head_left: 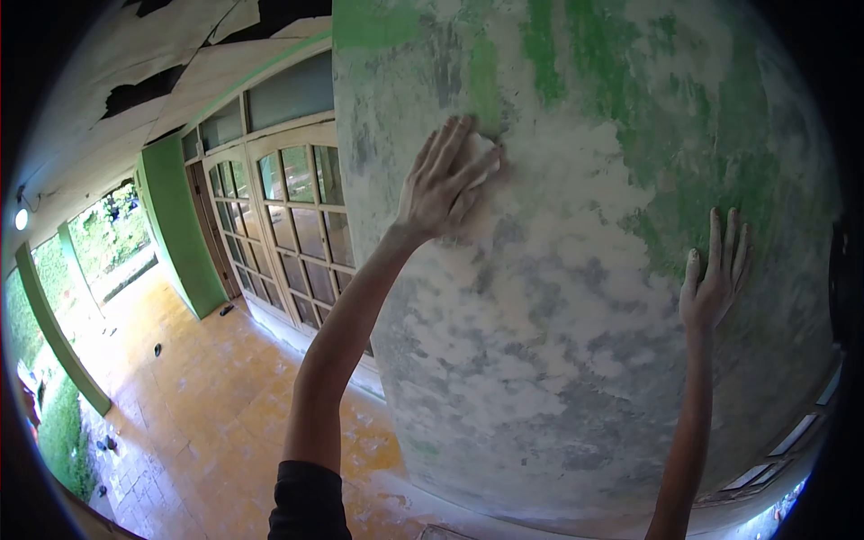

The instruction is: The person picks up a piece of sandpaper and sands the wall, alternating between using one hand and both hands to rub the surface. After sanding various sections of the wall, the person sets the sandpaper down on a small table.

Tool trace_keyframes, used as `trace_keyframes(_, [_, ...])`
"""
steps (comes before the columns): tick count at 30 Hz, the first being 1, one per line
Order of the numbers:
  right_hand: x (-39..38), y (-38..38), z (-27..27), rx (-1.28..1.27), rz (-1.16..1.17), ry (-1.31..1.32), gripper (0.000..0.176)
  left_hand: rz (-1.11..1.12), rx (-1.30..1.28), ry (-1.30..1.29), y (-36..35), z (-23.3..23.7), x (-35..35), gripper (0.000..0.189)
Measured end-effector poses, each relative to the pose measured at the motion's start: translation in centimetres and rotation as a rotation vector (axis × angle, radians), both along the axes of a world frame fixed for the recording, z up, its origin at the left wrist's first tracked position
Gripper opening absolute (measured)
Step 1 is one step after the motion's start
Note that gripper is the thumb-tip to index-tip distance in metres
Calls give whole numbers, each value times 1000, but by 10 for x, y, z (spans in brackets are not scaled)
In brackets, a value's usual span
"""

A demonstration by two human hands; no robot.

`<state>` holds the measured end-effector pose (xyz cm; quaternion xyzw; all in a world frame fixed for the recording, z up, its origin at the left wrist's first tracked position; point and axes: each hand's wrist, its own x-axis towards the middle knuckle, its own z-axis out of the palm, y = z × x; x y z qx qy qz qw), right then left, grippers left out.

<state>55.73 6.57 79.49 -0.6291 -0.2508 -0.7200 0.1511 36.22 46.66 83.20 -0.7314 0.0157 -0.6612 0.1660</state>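
Observation:
A wall (558, 306) with patches of white filler, bare grey and old green paint fills the middle and right of the head view. High on its left part, my left hand (436, 187) presses a small whitish folded sheet, apparently sandpaper (483, 147), against the surface. The sheet shows between thumb and fingers; the rest lies under the hand. Farther right and lower, my right hand (714, 281) rests open on the wall, fingers pointing up, beside a green patch. Pale dust coats its fingertips.
Left of the wall are glazed wooden doors (292, 216) and a green pillar (175, 225). Yellowish floor tiles (198, 387) carry whitish smudges and scattered footwear (108, 444). The ceiling (81, 99) has broken dark gaps, and a lit bulb (22, 218) hangs at far left.

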Motion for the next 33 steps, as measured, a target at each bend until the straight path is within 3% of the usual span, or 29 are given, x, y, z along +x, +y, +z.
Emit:
trace_keyframes(1, [-1,1,-1,-12,7,7,54,-63,151,155,2,-8,-8,50])
trace_keyframes(3, [-1,2,-1,18,-15,3,54,-116,91,117,25,-27,-4,51])
trace_keyframes(5, [-1,4,-2,15,11,-4,54,-38,-495,-299,50,-50,6,51])
trace_keyframes(6, [-1,3,-2,15,13,-6,54,-35,-503,-291,45,-56,7,51])
trace_keyframes(8, [0,2,-1,8,11,-8,54,-42,-836,-569,31,-68,16,53])
trace_keyframes(9, [0,2,-1,10,13,-19,54,-40,-844,-567,20,-80,19,53])
trace_keyframes(11, [0,2,-1,6,17,-28,53,15,-429,-243,-4,-111,20,55])
trace_keyframes(12, [-1,1,0,9,30,-33,53,17,-436,-240,-7,-122,15,55])
trace_keyframes(14, [0,2,0,-5,43,-38,52,-99,-238,54,-11,-142,8,57])
trace_keyframes(15, [1,2,0,4,62,-59,52,-101,-256,51,-5,-145,8,57])
trace_keyframes(17, [2,2,2,-17,82,-74,51,-57,-553,-229,22,-152,13,61])
trace_keyframes(18, [2,3,2,-11,97,-86,51,-66,-918,-358,35,-160,20,74])
trace_keyframes(21, [0,5,0,-1,106,-100,51,5,-985,-566,18,-155,27,74])
trace_keyframes(22, [1,5,1,7,100,-112,51,12,-897,-486,7,-165,29,72])
trace_keyframes(24, [5,4,0,-2,116,-123,51,-101,-371,-231,-8,-181,26,66])
trace_keyframes(25, [7,4,1,-5,126,-140,50,-95,-371,-229,-8,-185,20,66])
trace_keyframes(27, [7,4,-1,-16,129,-135,50,-53,10,264,-11,-191,11,66])
trace_keyframes(31, [10,4,2,-30,146,-168,49,-76,42,67,23,-183,13,56])
trace_keyframes(33, [9,3,1,-27,134,-173,49,-118,-929,-452,35,-190,18,55])
